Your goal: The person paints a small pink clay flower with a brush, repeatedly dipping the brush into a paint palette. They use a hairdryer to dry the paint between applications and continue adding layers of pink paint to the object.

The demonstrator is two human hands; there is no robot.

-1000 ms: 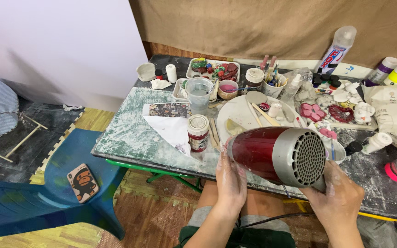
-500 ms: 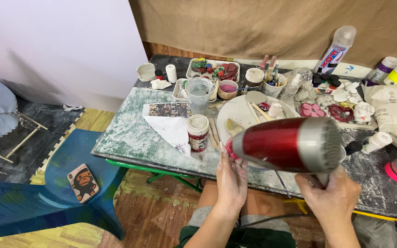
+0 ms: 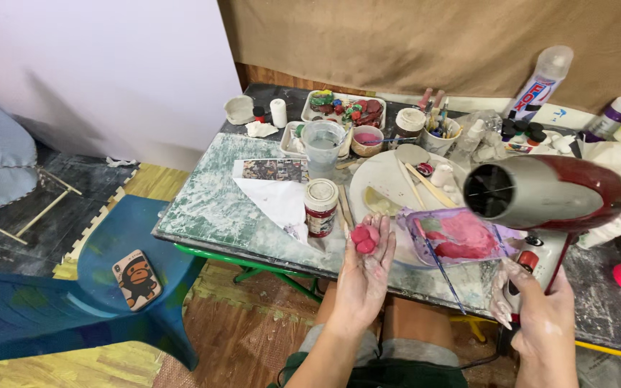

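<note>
Two hands (palm under red clay piece)

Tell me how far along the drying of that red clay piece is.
Done: a small red clay piece is shaped and lies on the open left hand. In hand: the right hand grips a red hair dryer, nozzle aimed toward the piece. Left: whether it is dry cannot be told; more red clay sits on the clear tray.

Left of the grip a white wall meets dark floor and yellow mats, a blue plastic chair beside the marbled table, brown cloth hanging beyond.
</note>
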